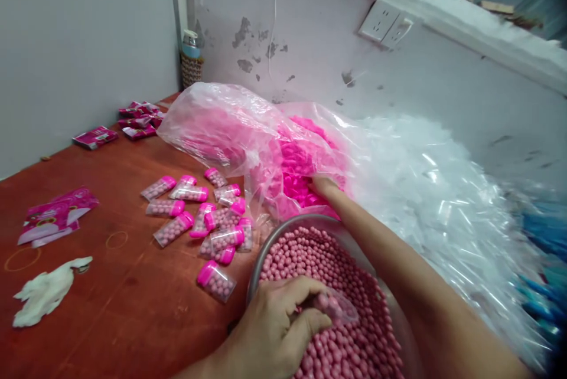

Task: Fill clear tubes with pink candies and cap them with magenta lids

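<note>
My left hand [290, 320] is closed around a small clear plastic bottle [348, 309] with pink balls inside. It holds the bottle over a metal bowl [266, 252] heaped with pink balls [341, 349]. My right hand [325, 185] reaches into a clear plastic bag [212, 113] of bright pink caps [296, 157]; its fingers are hidden among them. Left of the bowl, several filled bottles with pink caps [217, 280] lie on the reddish table [133, 308].
White translucent bags [425, 190] pile up on the right. Pink printed cards [57, 213] and a crumpled white tissue [48, 293] lie at the left, with small pink packets [139, 119] behind. A flask in a woven holder [191, 63] stands by the wall corner.
</note>
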